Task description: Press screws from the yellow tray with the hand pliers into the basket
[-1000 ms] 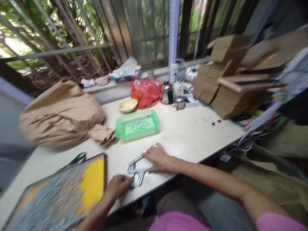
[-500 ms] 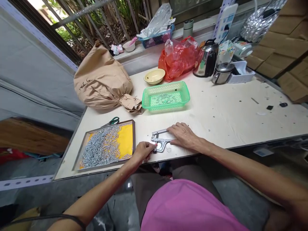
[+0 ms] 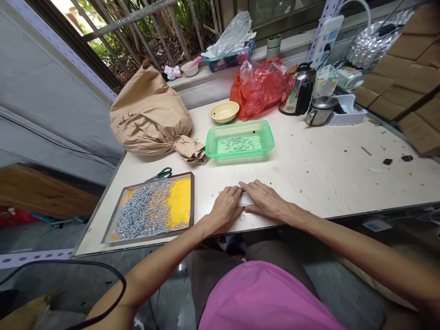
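Observation:
A grey metal hand tool [image 3: 245, 200] lies on the table near the front edge, mostly covered by my hands. My left hand [image 3: 225, 205] is closed over its left end, hiding the frame and spring. From the other side, my right hand [image 3: 266, 197] grips the handle, fingers along the far edge and thumb along the near one. To the left, a shallow brown-edged tray [image 3: 191, 197] with a yellow bottom holds a heap of small silver metal pins [image 3: 140, 211]. Any small part under my left hand is hidden.
Behind my hands stands a green plastic basket [image 3: 240, 155] with some pins. Green-handled scissors [image 3: 165, 173] lie behind the tray. A tied brown sack [image 3: 151, 119], cream bowl [image 3: 224, 112], red plastic bag [image 3: 257, 87] and kettle [image 3: 299, 91] line the back.
My left hand has gone from pinching at the tool's lower left end to lying over its frame, farther right and up. My right hand stays at the handle.

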A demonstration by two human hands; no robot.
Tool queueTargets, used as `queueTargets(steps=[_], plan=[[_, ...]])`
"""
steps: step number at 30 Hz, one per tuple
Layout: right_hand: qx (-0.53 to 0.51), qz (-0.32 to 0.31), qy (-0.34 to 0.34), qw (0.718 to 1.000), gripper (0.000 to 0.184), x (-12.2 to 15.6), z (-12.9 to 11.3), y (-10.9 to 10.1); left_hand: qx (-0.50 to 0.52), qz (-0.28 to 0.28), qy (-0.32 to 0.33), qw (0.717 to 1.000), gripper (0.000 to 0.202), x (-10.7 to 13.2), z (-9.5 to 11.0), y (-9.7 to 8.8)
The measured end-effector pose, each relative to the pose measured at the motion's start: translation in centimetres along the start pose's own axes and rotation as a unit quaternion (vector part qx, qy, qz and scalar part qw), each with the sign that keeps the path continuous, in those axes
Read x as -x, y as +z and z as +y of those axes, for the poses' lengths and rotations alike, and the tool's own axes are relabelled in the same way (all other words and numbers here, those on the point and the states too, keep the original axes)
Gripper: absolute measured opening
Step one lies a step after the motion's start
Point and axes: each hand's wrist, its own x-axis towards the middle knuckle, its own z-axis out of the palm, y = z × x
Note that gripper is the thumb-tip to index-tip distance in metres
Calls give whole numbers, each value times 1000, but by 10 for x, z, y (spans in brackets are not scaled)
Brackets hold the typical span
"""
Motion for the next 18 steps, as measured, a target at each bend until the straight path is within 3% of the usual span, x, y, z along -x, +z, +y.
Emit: queueTargets(steps=[2,4,10,18], plan=[[15,-24,14,999,62,0,2,-6,-13,-33,10,999,52,-11,-4,-3],[36,-46,28,998,50,-2,3,-11,-26,-51,14,998,53,-18,-7,-7],[69,-59,25,996,19,-10,5,-7,-11,-62,14,998,29,-28,-7,-11],[67,-55,33,996,22,-6,4,-5,-5,-49,5,999,23,-29,-9,-6]])
